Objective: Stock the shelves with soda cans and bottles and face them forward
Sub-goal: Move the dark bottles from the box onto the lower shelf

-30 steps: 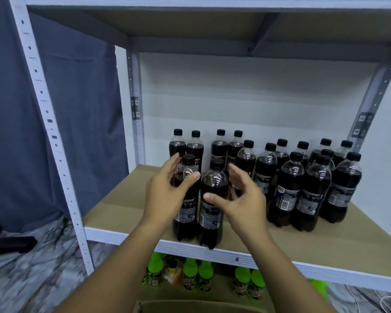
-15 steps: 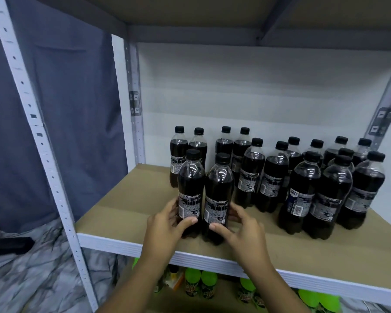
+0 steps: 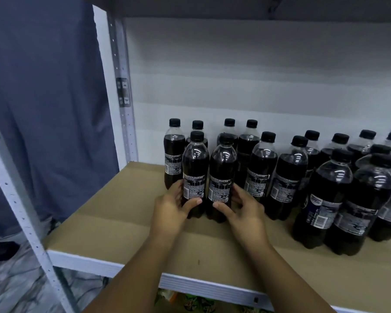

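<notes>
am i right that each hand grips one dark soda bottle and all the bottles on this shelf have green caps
Not quite. The head view shows the left hand and right hand each gripping a dark soda bottle, but the caps on this shelf are black, not green.

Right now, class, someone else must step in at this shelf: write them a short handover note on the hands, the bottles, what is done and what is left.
Left hand: grip on the left front bottle, low down.
Right hand: grip on the bottle beside it.
Both bottles stand upright on the shelf, ahead of the back row.
Done: many cola bottles stand to the right.
Left: these two show barcode panels, so probably turn them label forward.
</notes>
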Demonstrator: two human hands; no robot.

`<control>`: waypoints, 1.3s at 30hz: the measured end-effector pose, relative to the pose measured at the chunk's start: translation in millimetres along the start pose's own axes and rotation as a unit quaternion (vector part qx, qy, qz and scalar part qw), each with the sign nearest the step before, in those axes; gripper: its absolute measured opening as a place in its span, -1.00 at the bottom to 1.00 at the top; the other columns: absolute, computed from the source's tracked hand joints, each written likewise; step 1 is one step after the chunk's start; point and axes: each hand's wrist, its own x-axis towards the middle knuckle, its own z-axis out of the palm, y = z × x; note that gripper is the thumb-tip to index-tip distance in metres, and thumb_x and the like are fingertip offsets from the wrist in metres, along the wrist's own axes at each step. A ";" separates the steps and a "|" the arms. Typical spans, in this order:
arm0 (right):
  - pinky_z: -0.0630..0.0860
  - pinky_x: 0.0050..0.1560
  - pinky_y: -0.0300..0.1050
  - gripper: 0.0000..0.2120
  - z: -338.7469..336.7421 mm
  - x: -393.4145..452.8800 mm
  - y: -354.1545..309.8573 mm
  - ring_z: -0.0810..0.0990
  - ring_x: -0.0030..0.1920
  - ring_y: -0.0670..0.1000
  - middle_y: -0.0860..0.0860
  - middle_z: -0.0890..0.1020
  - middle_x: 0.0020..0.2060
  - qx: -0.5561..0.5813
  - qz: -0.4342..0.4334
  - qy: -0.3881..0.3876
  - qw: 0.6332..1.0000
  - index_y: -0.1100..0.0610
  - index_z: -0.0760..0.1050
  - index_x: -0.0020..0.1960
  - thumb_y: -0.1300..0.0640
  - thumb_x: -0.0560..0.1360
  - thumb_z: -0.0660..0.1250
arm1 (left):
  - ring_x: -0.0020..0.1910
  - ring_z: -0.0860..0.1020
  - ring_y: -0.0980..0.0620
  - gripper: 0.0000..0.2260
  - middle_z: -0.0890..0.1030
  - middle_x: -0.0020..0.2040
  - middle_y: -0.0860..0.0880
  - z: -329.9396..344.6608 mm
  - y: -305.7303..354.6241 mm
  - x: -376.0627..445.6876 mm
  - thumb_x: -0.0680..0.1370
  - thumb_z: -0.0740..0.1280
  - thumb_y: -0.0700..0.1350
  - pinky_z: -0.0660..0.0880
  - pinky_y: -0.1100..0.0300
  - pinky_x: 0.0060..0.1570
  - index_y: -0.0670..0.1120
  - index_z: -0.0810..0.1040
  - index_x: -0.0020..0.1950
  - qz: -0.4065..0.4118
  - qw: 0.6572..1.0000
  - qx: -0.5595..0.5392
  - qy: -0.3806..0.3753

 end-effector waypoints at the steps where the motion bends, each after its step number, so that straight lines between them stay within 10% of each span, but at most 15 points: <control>1: 0.54 0.26 -0.21 -0.31 2.1 5.0 4.2 0.62 0.15 -0.22 -0.05 0.64 0.23 -0.002 0.000 -0.002 1.000 0.07 0.49 0.42 -0.01 0.35 0.61 | 0.20 0.63 0.20 -0.50 0.66 0.20 0.10 1.6 -2.6 3.6 0.47 0.54 -0.26 0.53 0.14 0.30 -0.06 0.51 0.37 -0.002 1.000 -0.004 0.000; 9: 0.40 0.33 -0.30 -0.27 5.2 17.7 10.6 0.57 0.28 -0.08 0.00 0.60 0.29 -0.038 -0.009 -0.006 0.999 0.10 0.41 0.49 -0.03 0.39 0.57 | 0.10 0.62 0.36 -0.48 0.65 0.07 0.27 6.3 -4.3 15.4 0.45 0.54 -0.32 0.51 0.41 0.14 0.01 0.51 0.33 -0.010 1.000 0.000 0.009; 15: 0.46 0.40 -0.02 -0.25 -3.2 -10.7 4.4 0.52 0.34 -0.08 -0.03 0.57 0.33 -0.002 0.024 -0.003 1.000 0.11 0.34 0.52 0.02 0.42 0.56 | 0.27 0.55 0.20 -0.50 0.59 0.24 0.19 0.9 0.8 -17.4 0.47 0.57 -0.10 0.47 0.16 0.33 -0.09 0.55 0.38 -0.025 0.997 0.072 0.013; 20: 0.49 0.25 -0.21 -0.41 -20.5 -59.1 -5.4 0.58 0.14 -0.12 -0.02 0.63 0.15 -0.041 0.037 -0.047 0.997 0.17 0.45 0.43 0.08 0.46 0.53 | 0.22 0.62 -0.03 -0.48 0.66 0.24 -0.14 -10.9 13.3 -62.1 0.46 0.57 -0.04 0.53 0.00 0.31 -0.21 0.57 0.34 -0.105 0.988 0.112 -0.028; 31: 0.57 0.20 -0.23 -0.58 -68.7 -201.0 -29.5 0.65 0.05 -0.17 -0.01 0.69 0.05 0.023 0.054 -0.068 0.996 0.20 0.57 0.30 0.24 0.46 0.52 | 0.09 0.67 0.11 -0.69 0.72 0.09 -0.10 -10.2 48.3 -195.2 0.50 0.53 -0.21 0.58 0.19 0.20 -0.20 0.64 0.23 -0.070 0.994 0.079 -0.023; 39: 0.55 0.26 0.00 -0.54 -87.4 -301.2 31.9 0.66 0.09 -0.01 0.06 0.69 0.09 -0.049 0.175 -0.046 0.982 0.22 0.58 0.28 0.23 0.41 0.56 | 0.16 0.63 0.07 -0.54 0.66 0.23 -0.15 23.3 -13.8 -314.5 0.46 0.56 -0.25 0.51 0.25 0.23 -0.20 0.57 0.33 -0.227 0.952 0.042 -0.201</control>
